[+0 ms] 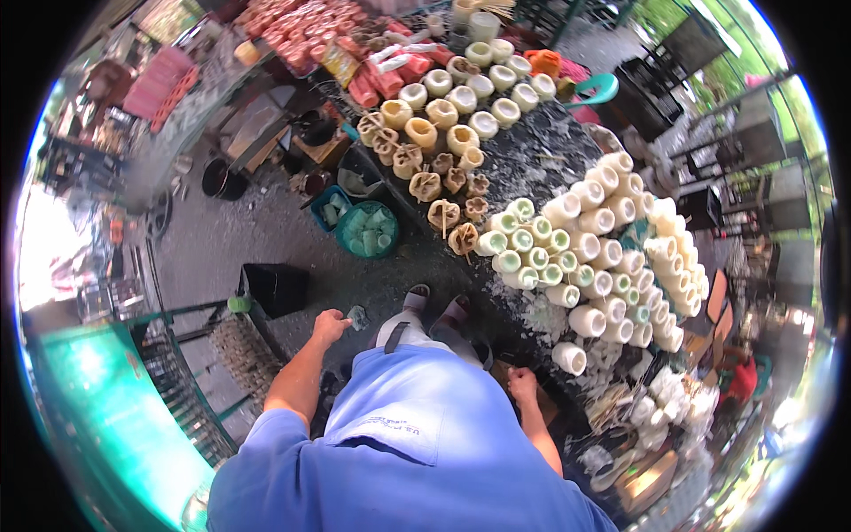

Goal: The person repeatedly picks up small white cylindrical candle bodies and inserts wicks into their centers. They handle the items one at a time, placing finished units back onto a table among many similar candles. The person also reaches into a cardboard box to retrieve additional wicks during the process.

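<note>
My left hand point(331, 327) is closed, held out over the dark floor in front of my left hip. At its fingertips is a small, crumpled-looking, pale grey-green piece point(357, 317), which it appears to pinch. My right hand point(523, 384) hangs by my right side, close to the table's edge, with its fingers curled; whatever may be inside them is hidden. The dark table point(539, 152) beside it bears many hollow cream wax-like cups point(587, 321), lying on their sides in stacked rows. Among them are cups with pale green insides point(521, 239).
Brown cups with cut-out rims point(425, 186) line the table's left edge. Pink-red pieces point(301, 27) are heaped at the far end. A green basin point(367, 229) of pale pieces and a black bin point(275, 289) stand on the floor to the left. White scraps point(674, 395) lie at the right.
</note>
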Tool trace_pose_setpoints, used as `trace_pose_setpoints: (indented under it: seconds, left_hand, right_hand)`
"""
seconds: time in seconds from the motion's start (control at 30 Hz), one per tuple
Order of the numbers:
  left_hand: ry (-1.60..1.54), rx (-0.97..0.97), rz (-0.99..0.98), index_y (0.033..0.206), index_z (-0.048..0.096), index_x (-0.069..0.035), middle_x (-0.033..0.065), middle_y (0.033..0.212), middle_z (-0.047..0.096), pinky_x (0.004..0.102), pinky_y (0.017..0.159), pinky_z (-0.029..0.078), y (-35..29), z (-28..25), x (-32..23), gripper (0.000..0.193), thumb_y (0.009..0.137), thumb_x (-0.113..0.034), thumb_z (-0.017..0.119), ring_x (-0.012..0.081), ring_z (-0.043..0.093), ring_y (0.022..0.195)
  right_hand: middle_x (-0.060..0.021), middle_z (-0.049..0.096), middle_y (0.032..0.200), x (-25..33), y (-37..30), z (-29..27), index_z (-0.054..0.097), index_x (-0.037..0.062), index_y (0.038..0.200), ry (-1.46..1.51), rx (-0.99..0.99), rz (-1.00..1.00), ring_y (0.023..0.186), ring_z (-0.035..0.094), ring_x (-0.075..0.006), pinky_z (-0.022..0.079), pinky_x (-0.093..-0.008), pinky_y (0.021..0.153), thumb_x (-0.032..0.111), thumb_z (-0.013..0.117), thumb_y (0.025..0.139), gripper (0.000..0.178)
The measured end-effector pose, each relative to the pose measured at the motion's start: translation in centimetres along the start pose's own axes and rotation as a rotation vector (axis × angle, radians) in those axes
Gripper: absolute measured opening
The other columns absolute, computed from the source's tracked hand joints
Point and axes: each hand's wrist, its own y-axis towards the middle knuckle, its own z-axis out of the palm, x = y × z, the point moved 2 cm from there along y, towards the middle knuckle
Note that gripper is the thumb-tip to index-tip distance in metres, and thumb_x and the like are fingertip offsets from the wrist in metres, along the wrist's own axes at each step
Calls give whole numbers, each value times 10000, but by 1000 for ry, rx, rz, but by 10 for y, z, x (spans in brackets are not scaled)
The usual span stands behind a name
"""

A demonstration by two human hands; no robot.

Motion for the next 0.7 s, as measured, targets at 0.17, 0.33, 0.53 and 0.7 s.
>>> trace_pose_setpoints:
  seconds: [0.17,0.33,0.53,0.7]
  left_hand:
    - [38,-38,7,1270,773,20,220,1201,799,424,979,601,-36,20,41,563,873,-362,890,331,774,1117]
    - [6,16,-70,1261,781,-15,225,1247,784,456,1045,573,-56,33,64,540,889,-395,871,368,742,1206]
    - [-89,-3,-83,1264,780,-6,231,1212,793,454,1036,579,-32,16,79,531,894,-378,866,375,755,1174]
    - [-87,11,-24,1283,754,42,235,1213,793,432,994,589,17,-21,85,550,903,-339,866,345,767,1144]
  right_hand:
    - [-125,758,829,9,23,-8,694,-2,931,14,155,205,708,738,-210,576,-393,665,362,631,1107,408]
    - [-116,757,832,34,30,-8,778,-17,1067,-557,214,-132,741,724,-179,553,-371,657,251,791,995,278]
    - [-72,734,832,42,31,-3,760,-20,1121,-30,218,101,693,667,-137,568,-320,635,133,683,1061,181]
    - [-70,737,852,56,16,18,763,-32,1181,4,100,144,750,697,-181,590,-355,694,133,771,986,255]
